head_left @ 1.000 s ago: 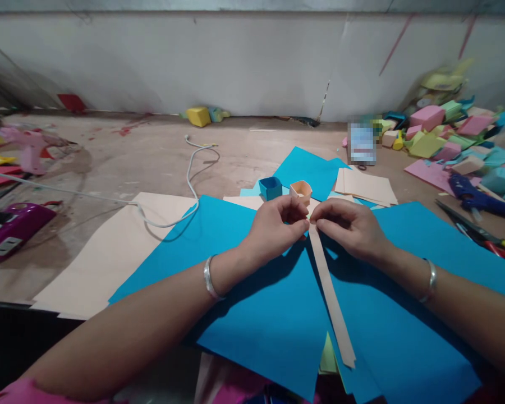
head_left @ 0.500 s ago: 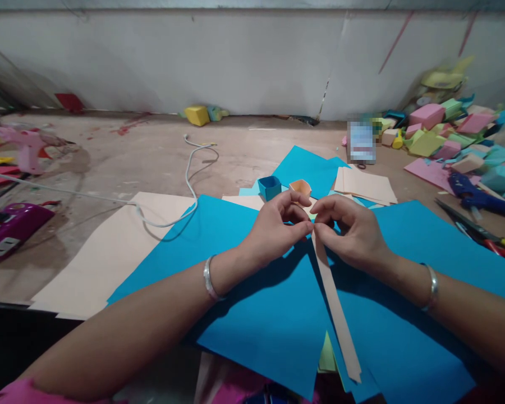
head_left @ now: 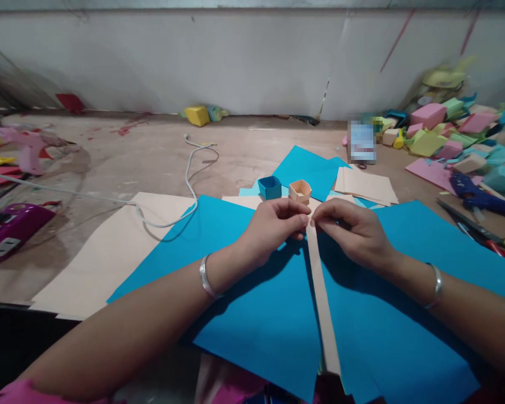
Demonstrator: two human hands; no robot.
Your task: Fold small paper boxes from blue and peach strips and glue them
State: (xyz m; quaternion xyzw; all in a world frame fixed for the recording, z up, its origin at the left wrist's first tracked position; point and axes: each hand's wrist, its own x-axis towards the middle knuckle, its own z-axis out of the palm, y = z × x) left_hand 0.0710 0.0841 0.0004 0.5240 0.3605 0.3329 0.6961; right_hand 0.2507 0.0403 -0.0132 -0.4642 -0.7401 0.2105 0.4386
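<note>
A long peach paper strip (head_left: 322,297) hangs down toward me over blue sheets (head_left: 261,314). Its top end is pinched between the thumb and fingers of my left hand (head_left: 278,227). My right hand (head_left: 351,227) is closed at the same end, its thumb and fingertips against the strip's right edge. Just beyond my fingers stand a small blue paper box (head_left: 270,188) and a small peach paper box (head_left: 300,191), both open at the top.
Peach sheets (head_left: 105,252) lie at left under a white cable (head_left: 189,168), near a purple device (head_left: 17,230). At right are scissors (head_left: 471,221), a blue glue gun (head_left: 483,193), small peach sheets (head_left: 366,185) and a heap of coloured paper pieces (head_left: 450,129).
The strip's lower end has swung left, and it now hangs more upright. My left hand has shifted slightly left and down, uncovering more of the peach box.
</note>
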